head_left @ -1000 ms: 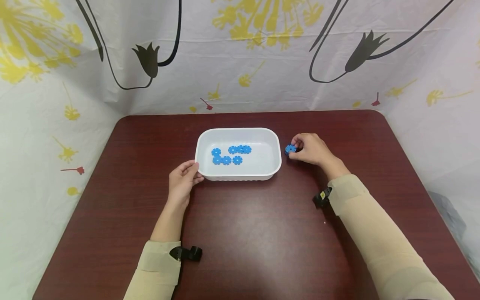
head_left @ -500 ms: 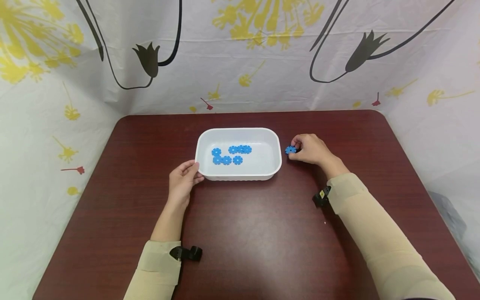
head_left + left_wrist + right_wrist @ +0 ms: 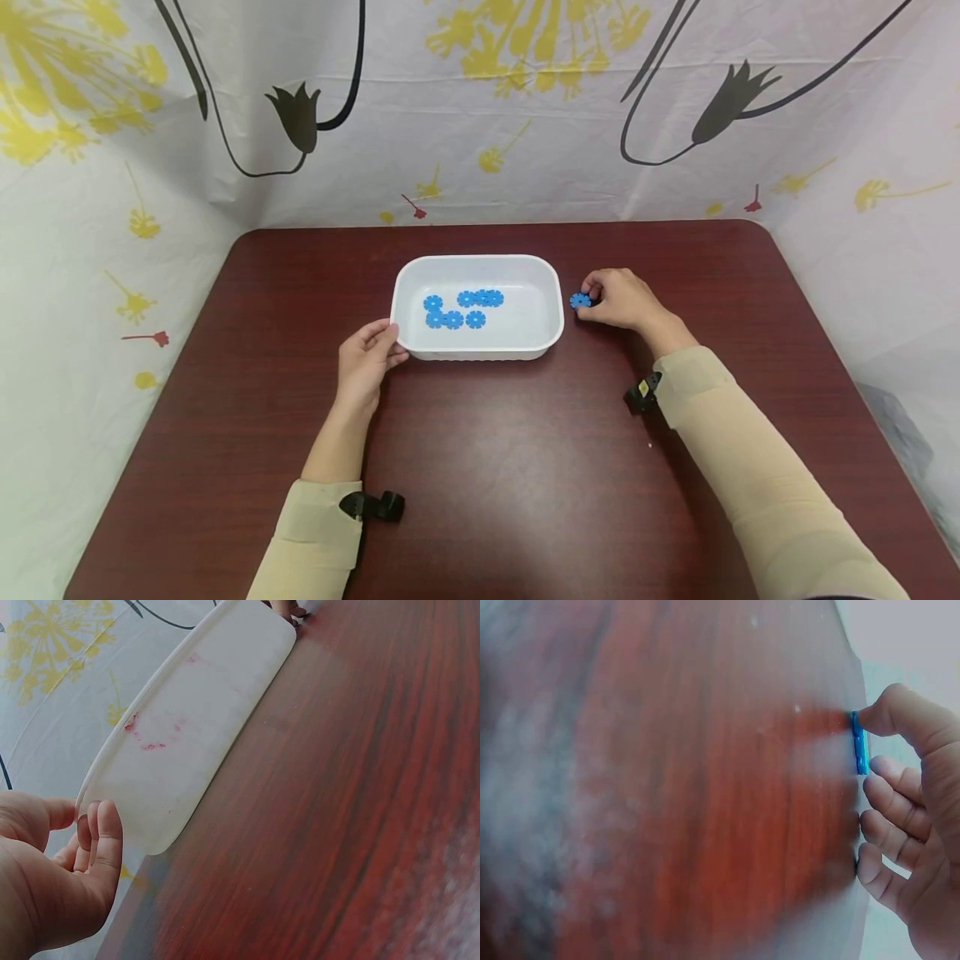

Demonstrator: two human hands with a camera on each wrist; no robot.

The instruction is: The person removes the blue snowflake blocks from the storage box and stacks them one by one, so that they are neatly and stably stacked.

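A white tray (image 3: pixel 517 354) lies near the table's far side, holding several blue notched discs (image 3: pixel 453 320), some of them overlapping. At its near left corner, the left hand (image 3: pixel 365 363) grips the rim between thumb and fingers; in the left wrist view that hand (image 3: pixel 64 877) pinches the tray's edge (image 3: pixel 187 712). Just right of the tray, the right hand (image 3: pixel 622 297) holds a blue disc (image 3: pixel 580 301) between thumb and fingers. From the right wrist view, the disc (image 3: pixel 860 746) shows edge-on at the table surface, between the thumb and fingers of the right hand (image 3: pixel 922 802).
The dark red wooden table (image 3: pixel 487 467) reaches toward the camera. Behind it and at both sides hangs a pale cloth (image 3: pixel 570 167) with yellow and grey flower prints. Each sleeve cuff has a small black device (image 3: pixel 381 507) strapped at the wrist.
The disc at the right hand has shifted very slightly downward and left in the head view. The left hand and tray have stayed in place.
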